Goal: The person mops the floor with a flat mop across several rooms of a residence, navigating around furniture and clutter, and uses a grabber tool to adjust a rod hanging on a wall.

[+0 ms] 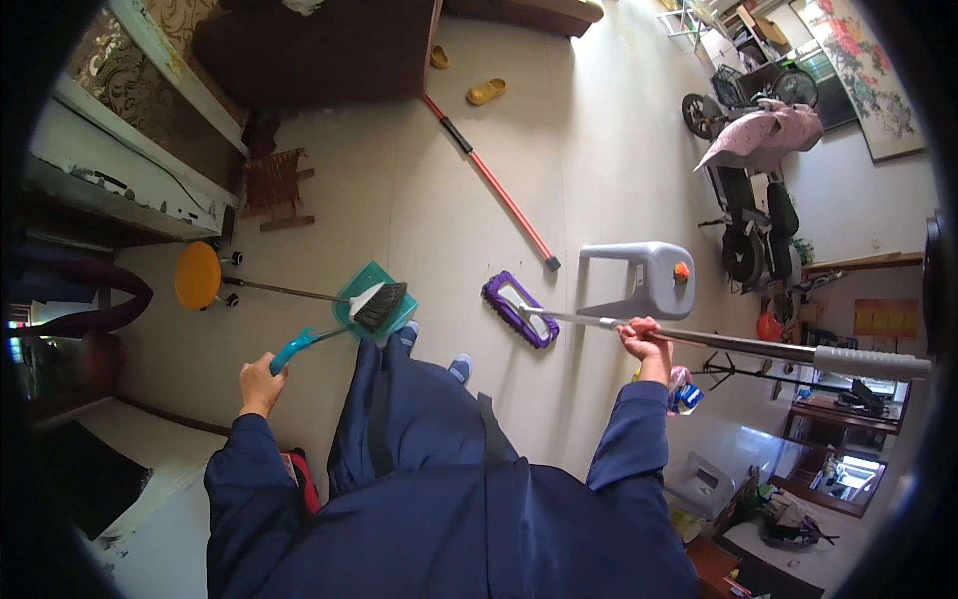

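My left hand (262, 383) grips the turquoise handle (293, 349) of a long-handled dustpan. Its green pan (406, 308) is near my feet. A broom head (378, 305) with a white block and dark bristles rests over the pan, and its thin handle (288, 289) runs left towards an orange round stool seat (198, 275). In my right hand (645, 341) is the metal pole (737, 344) of a flat mop, which ends in a ribbed grey grip (868, 364). The mop head (522, 310), with purple fringe around a pale plate, is on the floor ahead of me.
A grey plastic stool (636, 281) bearing a small orange item stands beyond the mop pole. A red pole (509, 198) slants across the floor area. Yellow clogs (486, 91) lie near brown furniture (322, 56). An electric scooter (756, 195) is parked right; a slatted wooden stool (273, 183) is left.
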Tool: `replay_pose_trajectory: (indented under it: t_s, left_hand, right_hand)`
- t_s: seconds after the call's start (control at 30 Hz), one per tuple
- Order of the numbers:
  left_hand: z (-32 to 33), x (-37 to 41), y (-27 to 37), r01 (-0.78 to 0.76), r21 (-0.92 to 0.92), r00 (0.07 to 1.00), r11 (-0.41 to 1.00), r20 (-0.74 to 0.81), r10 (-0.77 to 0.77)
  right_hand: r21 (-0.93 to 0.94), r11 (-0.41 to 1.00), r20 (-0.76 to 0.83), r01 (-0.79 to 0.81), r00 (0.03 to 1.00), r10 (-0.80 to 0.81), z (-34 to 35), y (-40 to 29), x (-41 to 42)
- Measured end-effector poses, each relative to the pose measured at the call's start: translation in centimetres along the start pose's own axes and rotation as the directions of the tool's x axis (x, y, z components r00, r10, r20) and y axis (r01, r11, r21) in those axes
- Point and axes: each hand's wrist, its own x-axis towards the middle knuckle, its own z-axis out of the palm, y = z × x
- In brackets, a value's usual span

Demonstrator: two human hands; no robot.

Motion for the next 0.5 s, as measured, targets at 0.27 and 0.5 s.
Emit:
replay_pose_trajectory:
  t_s: [0.27,0.5]
  left_hand:
    - [-1.4,0.3,-1.3,0.097,0.077,0.96,0.992,0.256,-0.114]
    - [-12.8,5.1,11.2,-0.165,-0.483,0.965,0.86,0.103,0.243]
  right_hand:
    - [0.054,0.996,-0.028,-0.064,0.997,0.065,0.6,0.1,-0.5]
    - [0.052,0.997,-0.038,-0.059,0.997,0.061,-0.2,-0.6,-0.6]
